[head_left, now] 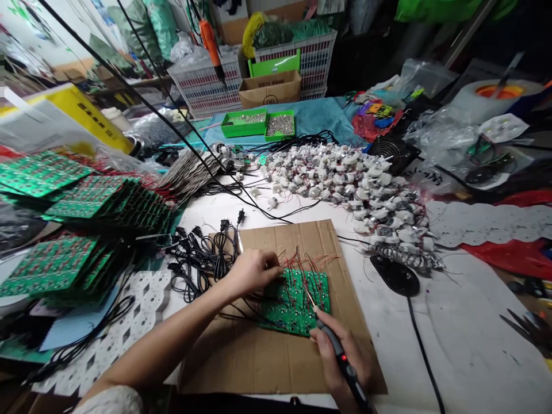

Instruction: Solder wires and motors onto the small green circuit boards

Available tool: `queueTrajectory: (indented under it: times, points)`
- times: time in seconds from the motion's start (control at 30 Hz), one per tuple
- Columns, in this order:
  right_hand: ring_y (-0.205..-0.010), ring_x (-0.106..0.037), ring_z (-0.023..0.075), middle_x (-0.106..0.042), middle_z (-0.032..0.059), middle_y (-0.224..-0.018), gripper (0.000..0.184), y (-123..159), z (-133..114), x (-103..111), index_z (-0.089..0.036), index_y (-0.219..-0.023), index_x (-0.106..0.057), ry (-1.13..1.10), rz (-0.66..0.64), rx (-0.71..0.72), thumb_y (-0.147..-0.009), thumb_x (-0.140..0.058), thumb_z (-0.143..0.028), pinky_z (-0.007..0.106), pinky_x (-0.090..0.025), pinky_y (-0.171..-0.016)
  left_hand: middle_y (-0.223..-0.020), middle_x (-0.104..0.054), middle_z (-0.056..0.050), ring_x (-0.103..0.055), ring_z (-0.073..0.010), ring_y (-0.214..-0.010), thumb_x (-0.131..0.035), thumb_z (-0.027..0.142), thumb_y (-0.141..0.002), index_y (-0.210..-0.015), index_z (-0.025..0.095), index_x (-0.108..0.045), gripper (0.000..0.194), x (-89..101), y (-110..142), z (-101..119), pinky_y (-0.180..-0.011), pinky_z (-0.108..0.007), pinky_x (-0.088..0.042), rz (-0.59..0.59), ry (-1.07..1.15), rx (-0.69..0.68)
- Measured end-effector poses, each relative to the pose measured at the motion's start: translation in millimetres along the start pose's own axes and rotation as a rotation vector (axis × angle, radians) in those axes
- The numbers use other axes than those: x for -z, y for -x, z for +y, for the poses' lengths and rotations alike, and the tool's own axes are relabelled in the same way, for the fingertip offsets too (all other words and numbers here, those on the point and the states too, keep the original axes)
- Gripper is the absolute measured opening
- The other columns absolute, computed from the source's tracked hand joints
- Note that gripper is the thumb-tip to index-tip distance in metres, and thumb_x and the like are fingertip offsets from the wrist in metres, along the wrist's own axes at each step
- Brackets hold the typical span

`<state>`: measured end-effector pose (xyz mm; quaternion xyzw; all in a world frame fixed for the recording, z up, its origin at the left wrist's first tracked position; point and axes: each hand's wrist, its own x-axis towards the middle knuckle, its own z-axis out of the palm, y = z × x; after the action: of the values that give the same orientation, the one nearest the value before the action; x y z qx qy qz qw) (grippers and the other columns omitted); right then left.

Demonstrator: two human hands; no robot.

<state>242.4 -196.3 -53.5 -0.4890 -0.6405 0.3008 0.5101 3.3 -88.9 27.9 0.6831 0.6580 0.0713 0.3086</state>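
Note:
A green circuit board panel (pixel 280 313) lies on a sheet of brown cardboard (pixel 259 365), with thin red and dark wires standing up from its far side. My right hand (pixel 340 356) is wrapped round a soldering iron (pixel 334 342) with a small red light on its grip. The iron's tip reaches in among the wires over the board's right half. At the board's far left corner is my left hand (pixel 254 270), its fingers pinched together. Whatever lies between those fingertips, perhaps a wire, is too small to make out. Black cables run under the left wrist.
Coiled black cables with plugs (pixel 207 247) lie left of the cardboard. Stacked green boards (pixel 77 224) stand further left. A heap of small white motor-like parts (pixel 345 178) covers the back right, near a soldering iron stand (pixel 394 276). Green trays (pixel 245 127) sit behind; an orange electric screwdriver (pixel 210 43) hangs above.

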Motion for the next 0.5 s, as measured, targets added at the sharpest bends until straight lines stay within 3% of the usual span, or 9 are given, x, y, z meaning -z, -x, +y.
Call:
queueTrajectory:
  times: [0.1,0.2,0.3,0.4,0.5]
  points:
    - [-0.067,-0.077,0.0182,-0.079,0.0051,-0.088,0.024,0,-1,0,-0.023,-0.121,-0.073,0.008,0.012,0.000,-0.105,-0.060,-0.036,0.021,-0.062,-0.053,-0.088,-0.078,-0.006,-0.067,-0.0175,-0.078,-0.061,0.032,-0.090,-0.093,0.018,-0.077,0.021,39.9,-27,-28,-0.070,-0.027,-0.042,0.165,-0.079,0.070]
    - [-0.066,-0.076,0.0176,-0.079,0.0043,-0.087,0.025,-1,0,1,-0.024,-0.122,-0.073,0.015,0.012,0.004,-0.106,-0.059,-0.036,0.022,-0.063,-0.058,-0.092,-0.076,-0.010,-0.065,-0.0205,-0.084,-0.055,0.024,-0.092,-0.094,0.013,-0.076,0.024,87.9,-68,-60,-0.075,-0.028,-0.042,0.412,-0.267,0.278]
    - [-0.065,-0.075,0.0169,-0.078,0.0023,-0.084,0.025,-1,1,-1,-0.025,-0.121,-0.073,0.046,0.005,0.005,-0.106,-0.059,-0.039,0.023,-0.065,-0.068,-0.105,-0.072,-0.011,-0.061,-0.0219,-0.099,-0.047,0.017,-0.096,-0.103,0.007,-0.074,0.029,121.3,-113,-82,-0.087,-0.031,-0.042,0.473,-0.325,0.235]
    - [-0.063,-0.074,0.0169,-0.077,0.0017,-0.081,0.028,0,1,-6,-0.025,-0.118,-0.075,0.062,0.050,-0.034,-0.107,-0.056,-0.042,0.024,-0.064,-0.070,-0.104,-0.071,-0.011,-0.059,-0.0217,-0.100,-0.056,0.014,-0.090,-0.094,0.010,-0.074,0.019,130.4,-155,-88,-0.094,-0.033,-0.043,0.423,-0.302,0.125]
    - [-0.059,-0.073,0.0175,-0.076,0.0011,-0.075,0.033,1,1,-10,-0.025,-0.115,-0.076,0.068,0.094,-0.071,-0.107,-0.054,-0.048,0.025,-0.065,-0.069,-0.090,-0.070,-0.009,-0.059,-0.0222,-0.093,-0.065,0.019,-0.085,-0.077,0.015,-0.070,0.010,124.1,-185,-87,-0.090,-0.032,-0.046,0.396,-0.251,0.029]
